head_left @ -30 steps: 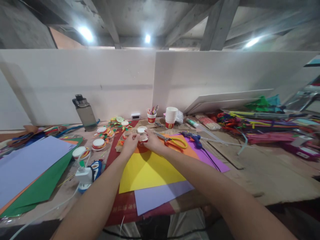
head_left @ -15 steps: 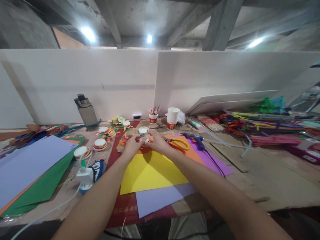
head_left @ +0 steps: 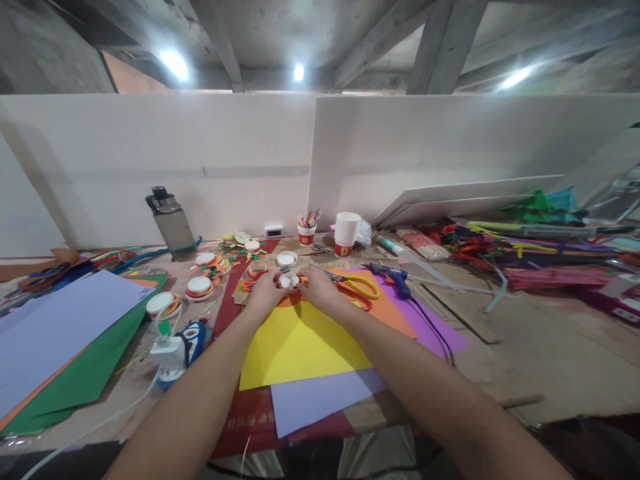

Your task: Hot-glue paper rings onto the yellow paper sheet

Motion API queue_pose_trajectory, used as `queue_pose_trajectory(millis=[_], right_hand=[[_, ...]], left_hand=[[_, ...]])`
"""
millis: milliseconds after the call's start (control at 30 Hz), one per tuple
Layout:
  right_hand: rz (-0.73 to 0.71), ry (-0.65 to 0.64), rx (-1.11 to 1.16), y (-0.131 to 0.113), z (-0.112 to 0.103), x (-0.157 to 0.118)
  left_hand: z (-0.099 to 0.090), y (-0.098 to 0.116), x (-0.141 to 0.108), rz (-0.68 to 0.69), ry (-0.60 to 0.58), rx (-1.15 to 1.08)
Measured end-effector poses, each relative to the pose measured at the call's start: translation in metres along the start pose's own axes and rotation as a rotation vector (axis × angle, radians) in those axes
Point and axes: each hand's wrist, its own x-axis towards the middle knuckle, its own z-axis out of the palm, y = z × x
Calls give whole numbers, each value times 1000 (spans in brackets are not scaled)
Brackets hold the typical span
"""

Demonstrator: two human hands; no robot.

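Above the orange sheet (head_left: 340,275), both my hands are closed on a small white round piece (head_left: 289,283) that looks like a cut-down paper cup bottom. My left hand (head_left: 269,292) grips its left side, and my right hand (head_left: 316,287) has its fingers at the right rim. Just beyond them lies another white cut cup bottom (head_left: 287,259). A red-edged paper ring (head_left: 257,269) rests behind my left hand. To the right of my right hand are scissors with yellow handles (head_left: 364,287). Yellow paper (head_left: 305,343) spreads beneath my wrists.
A blue hot glue gun (head_left: 397,283) with a black cord lies at right. Stacked paper cups (head_left: 347,233) and a cup of pens (head_left: 307,234) stand behind. A bottle (head_left: 173,227), decorated cup bottoms (head_left: 199,288) and a power strip (head_left: 195,340) are at left.
My fingers have shifted around the white round piece, and its open face now shows more clearly. Both hands stay in nearly the same place.
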Motion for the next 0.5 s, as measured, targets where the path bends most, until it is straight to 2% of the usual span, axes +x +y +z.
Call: queue_pose_trajectory(millis=[233,500], right_hand=[[-56,24,-96,-3,-2,-2],[-50,-55,-98,-5,-3,0]], left_hand=[[-1,4,-1,68,-9,-2],[2,5,-2,59,25,74]])
